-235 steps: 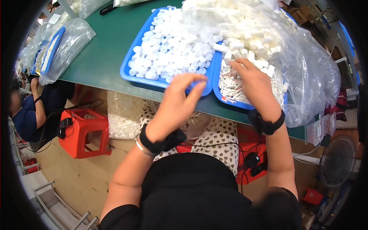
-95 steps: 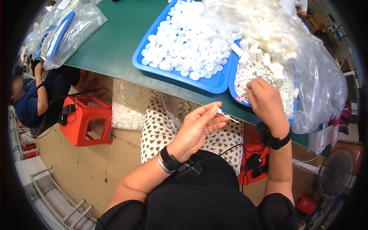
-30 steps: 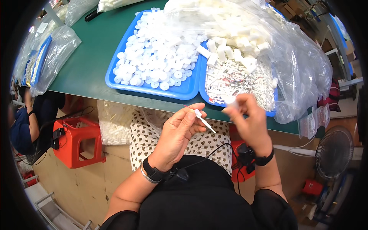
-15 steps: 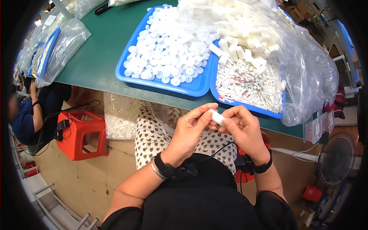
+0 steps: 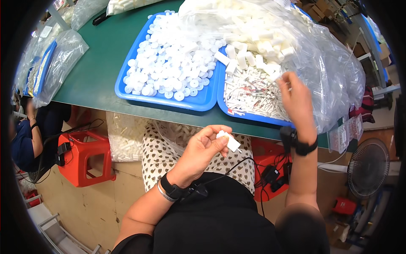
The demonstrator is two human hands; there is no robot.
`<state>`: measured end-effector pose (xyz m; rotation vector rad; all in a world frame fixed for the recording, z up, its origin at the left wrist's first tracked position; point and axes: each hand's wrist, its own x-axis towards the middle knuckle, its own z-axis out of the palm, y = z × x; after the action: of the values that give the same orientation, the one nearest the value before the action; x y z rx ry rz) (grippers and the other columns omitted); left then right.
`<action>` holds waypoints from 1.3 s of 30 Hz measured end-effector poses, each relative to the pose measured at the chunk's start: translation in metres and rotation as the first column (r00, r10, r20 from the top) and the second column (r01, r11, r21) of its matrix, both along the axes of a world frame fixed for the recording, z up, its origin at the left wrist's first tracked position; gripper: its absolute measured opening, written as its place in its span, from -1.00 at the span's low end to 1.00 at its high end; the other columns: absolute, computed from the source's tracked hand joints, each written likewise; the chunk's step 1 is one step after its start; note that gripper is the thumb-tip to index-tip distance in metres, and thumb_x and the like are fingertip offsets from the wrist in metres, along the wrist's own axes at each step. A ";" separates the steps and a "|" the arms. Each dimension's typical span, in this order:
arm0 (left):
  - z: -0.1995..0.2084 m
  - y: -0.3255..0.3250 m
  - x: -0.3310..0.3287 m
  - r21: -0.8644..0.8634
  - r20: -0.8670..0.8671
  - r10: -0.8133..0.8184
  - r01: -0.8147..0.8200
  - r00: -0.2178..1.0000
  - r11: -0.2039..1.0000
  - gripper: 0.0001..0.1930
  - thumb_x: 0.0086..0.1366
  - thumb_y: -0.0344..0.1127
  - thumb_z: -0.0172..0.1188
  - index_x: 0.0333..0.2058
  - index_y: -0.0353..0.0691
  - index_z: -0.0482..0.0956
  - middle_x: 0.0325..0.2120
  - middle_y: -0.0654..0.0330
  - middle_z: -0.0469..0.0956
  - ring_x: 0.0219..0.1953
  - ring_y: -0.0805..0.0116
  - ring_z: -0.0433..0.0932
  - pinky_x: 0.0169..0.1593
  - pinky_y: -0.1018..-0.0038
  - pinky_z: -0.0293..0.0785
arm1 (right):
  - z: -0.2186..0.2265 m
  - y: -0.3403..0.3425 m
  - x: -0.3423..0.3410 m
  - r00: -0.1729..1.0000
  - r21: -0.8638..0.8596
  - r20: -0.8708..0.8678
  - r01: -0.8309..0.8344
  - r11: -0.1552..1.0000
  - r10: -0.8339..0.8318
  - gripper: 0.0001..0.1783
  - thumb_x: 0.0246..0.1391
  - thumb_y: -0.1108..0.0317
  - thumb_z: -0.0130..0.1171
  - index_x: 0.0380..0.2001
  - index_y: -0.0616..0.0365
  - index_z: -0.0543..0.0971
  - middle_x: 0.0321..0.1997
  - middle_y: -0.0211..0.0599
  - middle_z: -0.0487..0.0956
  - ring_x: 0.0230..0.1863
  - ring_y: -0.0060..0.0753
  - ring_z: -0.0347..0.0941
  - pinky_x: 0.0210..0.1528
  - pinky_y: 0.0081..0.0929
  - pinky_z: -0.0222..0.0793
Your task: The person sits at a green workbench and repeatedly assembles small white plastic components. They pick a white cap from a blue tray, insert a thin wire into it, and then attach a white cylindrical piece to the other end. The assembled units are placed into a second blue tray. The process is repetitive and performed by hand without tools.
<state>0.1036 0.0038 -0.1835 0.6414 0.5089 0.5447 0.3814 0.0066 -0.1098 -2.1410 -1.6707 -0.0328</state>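
Green tabletop (image 5: 97, 63) bears a blue tray (image 5: 256, 119) of white sticks (image 5: 249, 99); the right hand (image 5: 298, 101) hovers there, grip unclear. Above patterned trousers (image 5: 157, 163), the left hand (image 5: 199, 154) pinches a white cylinder (image 5: 229, 142), best held lightly.

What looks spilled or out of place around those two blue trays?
One white cylinder juts out where the left tray and right tray meet, overhanging their rims, while its neighbours sit farther in. I see no clear damage.
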 end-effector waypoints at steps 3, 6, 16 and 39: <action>-0.001 -0.007 0.002 -0.014 0.094 -0.028 0.029 0.995 0.999 -0.74 0.44 -0.34 0.06 0.04 -0.19 0.28 -0.15 0.14 0.56 -0.34 0.58 0.50 -0.25 0.62 0.50 | -0.020 0.019 0.035 0.963 -0.029 0.263 0.073 0.997 -0.063 -0.73 0.15 0.32 0.17 -0.13 0.22 0.50 -0.30 0.06 0.61 -0.22 0.14 0.56 -0.20 -0.11 0.44; -0.004 -0.011 0.003 0.144 0.041 -0.081 0.075 0.996 0.987 -0.72 0.47 -0.31 0.01 0.06 -0.13 0.19 -0.13 0.12 0.55 -0.36 0.57 0.49 -0.28 0.59 0.50 | -0.018 0.022 0.037 0.951 -0.154 0.288 0.164 0.974 -0.114 -0.69 0.13 0.33 0.17 -0.09 0.24 0.50 -0.24 0.09 0.62 -0.18 0.19 0.54 -0.17 -0.07 0.43; 0.000 0.004 -0.007 -0.080 0.063 0.060 -0.055 0.996 0.995 -0.74 0.49 -0.19 -0.01 -0.12 -0.29 0.44 -0.45 0.23 0.48 -0.41 0.52 0.43 -0.31 0.59 0.39 | -0.002 -0.011 -0.016 0.984 0.127 -0.143 -0.085 0.988 0.103 -0.73 0.09 0.54 0.13 -0.10 0.30 0.52 -0.20 -0.08 0.58 -0.24 -0.20 0.56 -0.18 -0.40 0.46; -0.013 -0.012 0.003 0.574 -0.027 0.283 -0.217 0.959 0.790 -0.71 0.38 -0.46 0.08 0.06 -0.24 0.40 -0.11 0.25 0.36 -0.06 0.47 0.42 0.07 0.51 0.36 | -0.043 -0.060 -0.111 0.688 0.091 -0.547 -0.516 0.851 0.476 -0.75 0.05 0.61 0.18 -0.15 0.29 0.49 -0.28 -0.09 0.56 -0.35 -0.11 0.55 -0.34 -0.34 0.44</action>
<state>0.1065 -0.0086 -0.1965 1.1929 0.5437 0.9351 0.2706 -0.0536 -0.1531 -1.4445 -1.8191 0.7510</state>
